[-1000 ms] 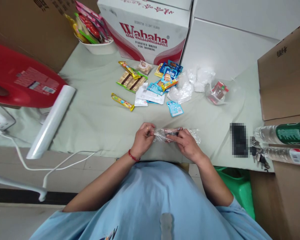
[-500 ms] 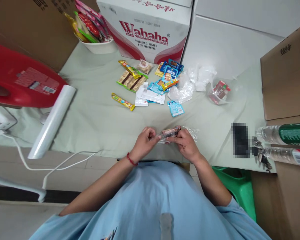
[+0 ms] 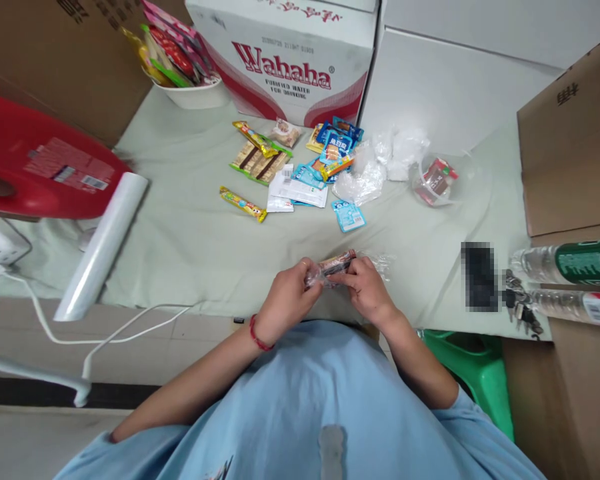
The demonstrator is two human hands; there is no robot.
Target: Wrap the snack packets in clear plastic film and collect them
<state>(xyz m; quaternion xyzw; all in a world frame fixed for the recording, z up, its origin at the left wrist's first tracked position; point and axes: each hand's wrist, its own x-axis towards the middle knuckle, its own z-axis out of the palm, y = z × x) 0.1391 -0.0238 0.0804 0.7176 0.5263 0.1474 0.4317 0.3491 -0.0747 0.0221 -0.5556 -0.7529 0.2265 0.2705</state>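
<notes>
Both hands meet just above the near edge of the table with the pale green cloth (image 3: 180, 233). My left hand (image 3: 286, 299) pinches one end of a clear plastic bag (image 3: 381, 261) that holds a reddish snack stick (image 3: 336, 262). My right hand (image 3: 366, 288) grips the same bag and snack from the right, fingers curled round it. The loose end of the bag trails to the right on the cloth. A red string bracelet circles my left wrist.
Several snack packets (image 3: 300, 167) and crumpled clear bags (image 3: 375, 170) lie mid-table before a Wahaha carton (image 3: 285, 60). A white bowl of snacks (image 3: 185, 73), a plastic film roll (image 3: 100, 247), a red stool (image 3: 35, 160), a phone (image 3: 479, 275), keys and water bottles (image 3: 570, 263) surround them.
My hands have drawn closer together and the bag has bunched up round the snack stick. The view has shifted slightly.
</notes>
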